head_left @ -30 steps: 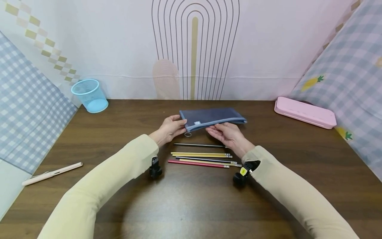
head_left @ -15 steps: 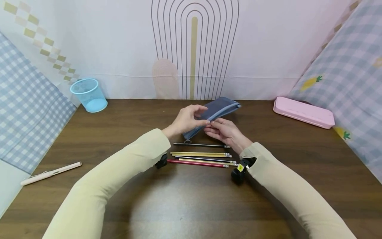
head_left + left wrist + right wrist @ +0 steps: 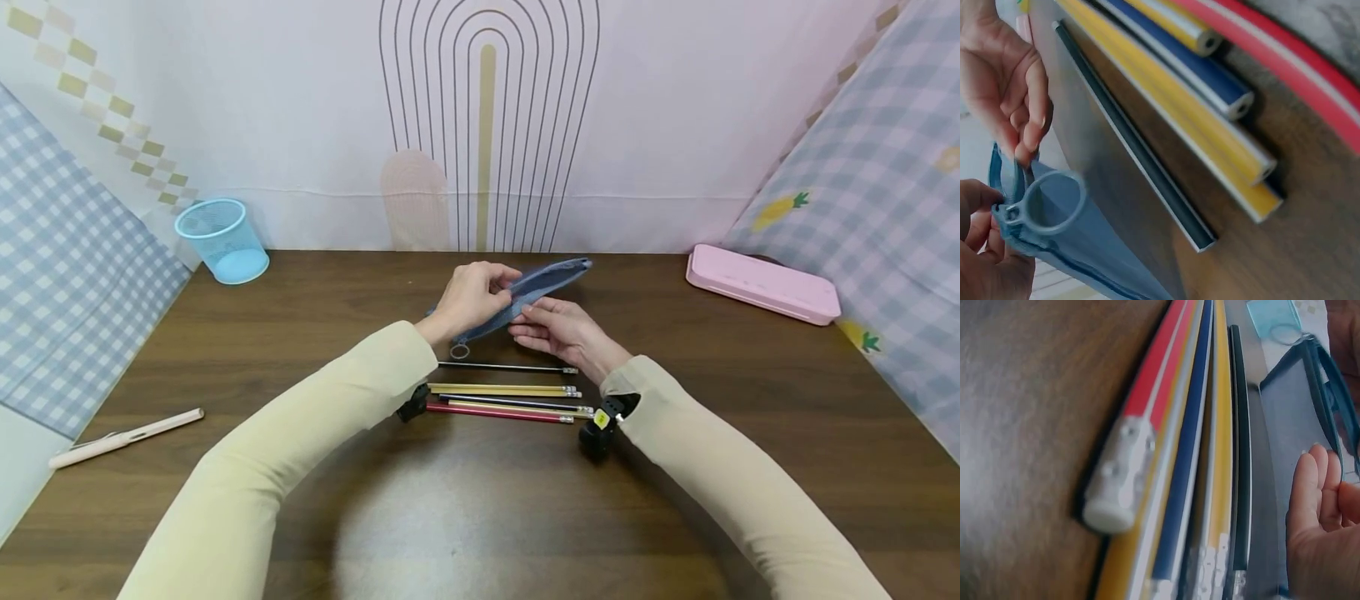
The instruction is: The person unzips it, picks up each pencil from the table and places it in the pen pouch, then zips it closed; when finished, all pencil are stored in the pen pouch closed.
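Observation:
A blue zippered pencil pouch [image 3: 534, 287] is held up and tilted above the far part of the table, its mouth gaping between the two hands. My left hand [image 3: 467, 298] pinches the far edge of the mouth. With thumb and fingers, my right hand [image 3: 564, 332] grips the near edge. From the zipper's left end hangs a ring pull [image 3: 1054, 203], close to the left fingers in the left wrist view. Just below the hands lie several pencils side by side: a black pencil [image 3: 502, 367], yellow pencils [image 3: 498, 389], a dark blue pencil [image 3: 1188, 444] and a red pencil [image 3: 491, 412].
A light blue mesh pencil cup [image 3: 225, 242] stands at the back left. On the left side of the wooden table [image 3: 420, 517] lies a white pen [image 3: 127, 437]. A pink case [image 3: 763, 283] rests at the back right, beside the checked cloth [image 3: 892, 217].
My left hand has moved right, from the pouch's left end to the middle of its edge. The pouch has turned and tilted, and its mouth has spread apart. My right hand has barely shifted.

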`<state>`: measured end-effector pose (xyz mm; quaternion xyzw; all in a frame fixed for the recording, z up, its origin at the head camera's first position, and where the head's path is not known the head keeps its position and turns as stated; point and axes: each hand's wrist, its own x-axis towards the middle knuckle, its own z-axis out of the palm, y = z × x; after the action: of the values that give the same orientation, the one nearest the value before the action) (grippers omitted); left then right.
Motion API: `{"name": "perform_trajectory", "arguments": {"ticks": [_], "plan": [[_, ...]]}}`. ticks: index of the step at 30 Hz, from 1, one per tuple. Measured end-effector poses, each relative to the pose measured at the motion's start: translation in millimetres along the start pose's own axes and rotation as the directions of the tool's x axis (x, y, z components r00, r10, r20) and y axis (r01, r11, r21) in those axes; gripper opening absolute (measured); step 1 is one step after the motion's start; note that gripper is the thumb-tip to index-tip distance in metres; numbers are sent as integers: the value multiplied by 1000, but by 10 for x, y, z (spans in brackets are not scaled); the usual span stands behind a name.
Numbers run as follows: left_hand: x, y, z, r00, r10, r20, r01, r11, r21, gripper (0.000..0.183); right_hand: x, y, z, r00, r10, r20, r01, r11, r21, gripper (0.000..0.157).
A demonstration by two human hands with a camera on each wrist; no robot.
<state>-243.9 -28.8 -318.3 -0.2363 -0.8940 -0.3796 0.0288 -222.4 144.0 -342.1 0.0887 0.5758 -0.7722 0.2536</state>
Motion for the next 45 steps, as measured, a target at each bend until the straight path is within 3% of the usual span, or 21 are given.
{"name": "perform_trajectory", "arguments": {"ticks": [4, 7, 9, 12, 14, 16, 20, 23, 26, 30, 35, 41, 45], "plan": [[49, -46, -70, 997, -68, -40, 67, 997, -35, 23, 1, -14, -42, 1000, 22, 3, -22, 999, -43, 16], [80, -94, -136, 986, -162, -39, 155, 977, -144, 22, 2, -16, -84, 999, 42, 2, -42, 997, -68, 12], [92, -109, -184, 972, -235, -19, 223, 940, -259, 23, 6, -14, -114, 998, 55, 4, -55, 995, -79, 10], [105, -116, -239, 942, -334, 38, 318, 848, -423, 24, 12, -8, -147, 997, 72, 11, -71, 994, -78, 10], [111, -116, -258, 926, -371, 72, 359, 802, -477, 25, 12, -3, -159, 996, 82, 22, -80, 994, -75, 12], [115, -121, -260, 913, -395, 99, 389, 776, -496, 25, 9, 3, -167, 996, 88, 34, -85, 994, -74, 13], [116, -137, -233, 907, -405, 117, 406, 767, -497, 24, 1, 22, -174, 996, 86, 31, -83, 992, -94, 12], [108, -140, -221, 909, -403, 107, 402, 776, -486, 25, -33, 51, -171, 999, 50, 20, -45, 981, -188, 22], [100, -142, -225, 908, -407, 99, 403, 785, -471, 25, -86, 94, -163, 1000, -16, 24, 24, 929, -369, 32], [96, -162, -224, 907, -408, 100, 406, 788, -464, 24, -138, 142, -157, 994, -87, 72, 113, 821, -559, 30], [103, -184, -209, 907, -406, 110, 407, 782, -472, 24, -149, 174, -155, 981, -126, 150, 194, 734, -651, 28], [93, -187, -222, 907, -403, 121, 410, 786, -463, 25, -146, 223, -130, 963, -150, 224, 266, 668, -695, 23], [78, -185, -232, 908, -399, 127, 410, 786, -462, 25, -155, 254, -114, 942, -172, 288, 332, 607, -722, 20]]}}
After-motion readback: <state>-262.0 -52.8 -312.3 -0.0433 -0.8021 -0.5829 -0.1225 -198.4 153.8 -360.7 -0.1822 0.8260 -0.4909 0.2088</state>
